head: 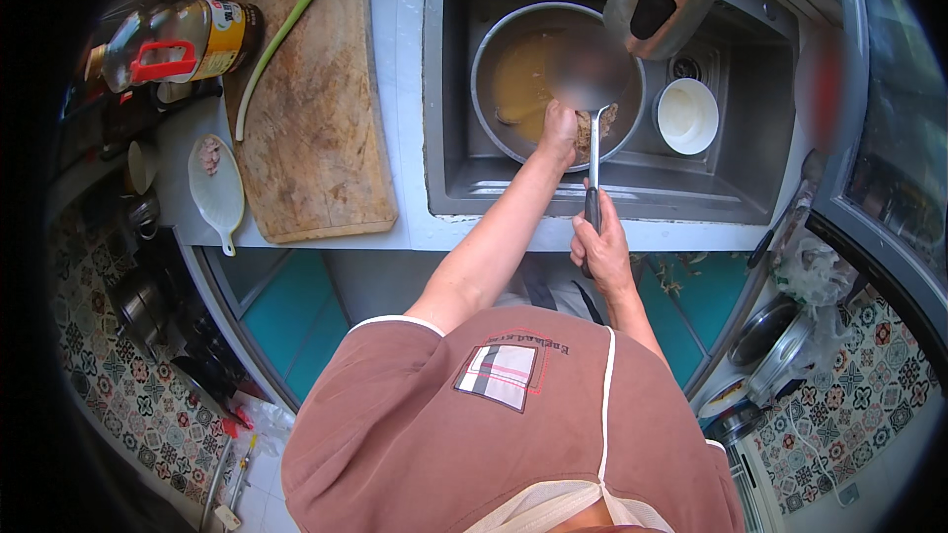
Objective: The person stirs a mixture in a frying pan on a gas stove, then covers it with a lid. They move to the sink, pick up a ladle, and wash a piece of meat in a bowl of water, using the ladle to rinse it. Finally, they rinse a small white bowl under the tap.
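Note:
My right hand [603, 240] is closed around the black handle of a metal utensil [595, 144], whose head lies in a blurred patch over the pot, so its kind does not show. A large round metal pot [480, 81] stands in the sink, holding cloudy yellowish liquid [518, 81]. Brown crumbly matter [585, 137] is beside the utensil's shaft, near the pot's lower right rim. My left hand [561, 129] reaches over the pot's near rim, next to the shaft; its fingertips are partly hidden by the blur, and whether they hold anything cannot be told.
A white bowl [687, 116] sits right of the pot in the dark sink [755, 104], below a metal faucet [666, 0]. Left are a wooden cutting board [318, 118] with a green onion [285, 29], a leaf-shaped dish [217, 196] with pinkish meat [209, 154], and a plastic bottle [178, 41].

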A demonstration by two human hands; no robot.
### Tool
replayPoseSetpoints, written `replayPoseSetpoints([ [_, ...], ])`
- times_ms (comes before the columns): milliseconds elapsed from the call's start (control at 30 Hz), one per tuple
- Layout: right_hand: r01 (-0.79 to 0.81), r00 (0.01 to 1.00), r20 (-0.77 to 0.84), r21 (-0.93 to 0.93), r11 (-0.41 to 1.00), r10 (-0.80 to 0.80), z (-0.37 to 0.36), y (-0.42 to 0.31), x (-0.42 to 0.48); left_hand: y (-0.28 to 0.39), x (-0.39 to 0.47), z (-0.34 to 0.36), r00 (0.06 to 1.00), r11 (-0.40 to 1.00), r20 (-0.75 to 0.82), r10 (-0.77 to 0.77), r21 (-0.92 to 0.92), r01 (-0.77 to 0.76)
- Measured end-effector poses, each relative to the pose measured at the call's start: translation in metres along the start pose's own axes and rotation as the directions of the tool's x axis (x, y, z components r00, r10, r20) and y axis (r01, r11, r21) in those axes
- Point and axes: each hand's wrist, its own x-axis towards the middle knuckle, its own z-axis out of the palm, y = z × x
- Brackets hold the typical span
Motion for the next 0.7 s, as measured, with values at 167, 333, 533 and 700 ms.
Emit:
replayPoseSetpoints([
  [167,0.004,1.000,0.014,0.039,0.999,-0.005,-0.002,-0.002,0.003,0.018,-0.006,-0.004,0.996,0.999,0.081,-0.047,-0.019,0.048],
  [333,0.008,1.000,0.011,-0.046,0.999,-0.007,-0.001,-0.002,0.003,0.020,0.013,-0.016,0.989,0.996,0.131,-0.067,0.066,0.059],
  [533,-0.040,0.999,0.005,-0.012,0.999,0.040,-0.014,-0.016,0.004,0.045,0.017,-0.021,0.965,0.764,0.095,-0.245,0.632,0.132],
  [700,-0.059,0.998,0.003,-0.152,0.987,0.060,-0.032,-0.036,0.000,0.059,0.030,-0.035,0.959,0.832,0.267,-0.092,0.549,-0.073],
])
